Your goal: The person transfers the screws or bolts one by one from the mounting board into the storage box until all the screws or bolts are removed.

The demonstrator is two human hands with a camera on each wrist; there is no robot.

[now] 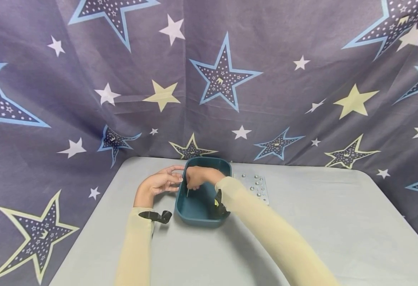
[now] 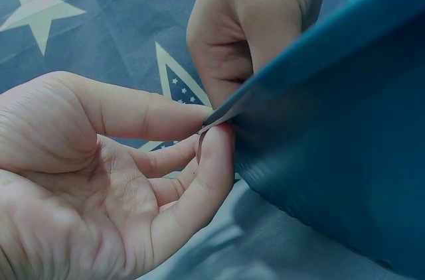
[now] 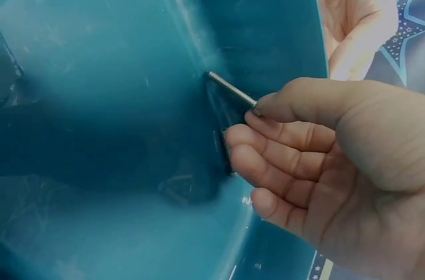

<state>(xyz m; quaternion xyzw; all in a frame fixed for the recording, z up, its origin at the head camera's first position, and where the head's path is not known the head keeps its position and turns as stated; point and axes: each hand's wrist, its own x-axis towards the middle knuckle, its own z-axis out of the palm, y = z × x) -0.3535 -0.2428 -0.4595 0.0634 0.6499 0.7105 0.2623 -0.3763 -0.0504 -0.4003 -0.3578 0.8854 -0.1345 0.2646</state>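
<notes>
We are looking at two hands working apart, the wall of one tray standing between them. The right hand (image 1: 199,177) is pinching a single metal pin (image 3: 234,91) between thumb and index finger, while its other three fingers are curling loosely alongside. We are finding that pin inside the blue-green tray (image 1: 201,223), right at the right hand's fingertips, its free end pointing toward the bend where floor is meeting wall; we cannot tell whether it is touching there.

The left hand (image 1: 158,183) is waiting outside the tray, its fingertips touching the rim on the side away from the right forearm. Whether it is pinching the rim or merely resting against it, we cannot tell.

Further back from the hands, two pale yellow sleeves (image 1: 137,246) are covering the forearms, and two black wrist cameras (image 1: 164,217) are sitting on them. To the right of the right hand, one metal plate (image 1: 248,181) is lying on the light grey table (image 1: 337,222), bearing at least seven small round studs (image 1: 257,183). Beyond both hands, a purple-grey cloth (image 1: 284,31) is hanging, showing many printed stars (image 1: 212,73).
</notes>
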